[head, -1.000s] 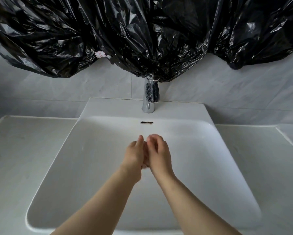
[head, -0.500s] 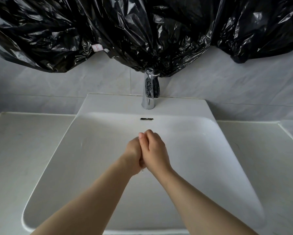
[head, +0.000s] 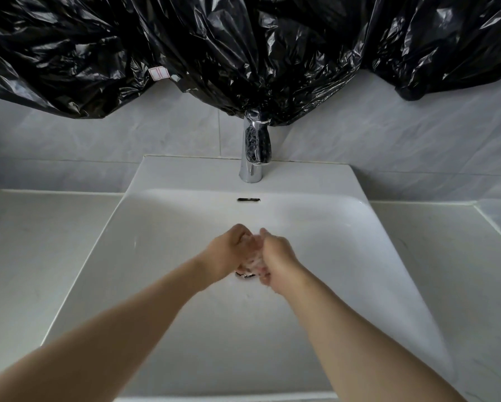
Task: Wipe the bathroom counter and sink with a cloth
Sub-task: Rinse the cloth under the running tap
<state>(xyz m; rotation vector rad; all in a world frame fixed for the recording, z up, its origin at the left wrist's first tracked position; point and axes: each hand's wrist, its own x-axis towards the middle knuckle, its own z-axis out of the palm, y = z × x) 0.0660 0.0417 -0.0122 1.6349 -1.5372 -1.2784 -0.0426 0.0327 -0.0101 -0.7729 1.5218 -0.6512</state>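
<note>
While pressed together low in the white sink basin (head: 345, 256), just above the drain (head: 245, 275): left hand (head: 224, 253) and right hand (head: 278, 258), backs up, bare forearms reaching in from the near edge. Fingers of both curled inward toward each other and touching, smeared by motion. Between the palms, something pale and whitish, too blurred to name; impossible to tell whether gripping anything.

Behind, on the basin's flat back ledge, a chrome tap (head: 253, 158), upright, spout facing the hands. Just below it, a dark overflow slot (head: 248, 200) in the basin's back wall. On either side of the basin, the pale bathroom counter (head: 40, 242), running out to left and right.

Above, grey marbled wall tiles (head: 388, 146). Across the top, a crumpled black plastic sheet (head: 243, 53), hanging down onto the head of the tap, with a small white-and-red label (head: 158, 73) near its lower left edge.
</note>
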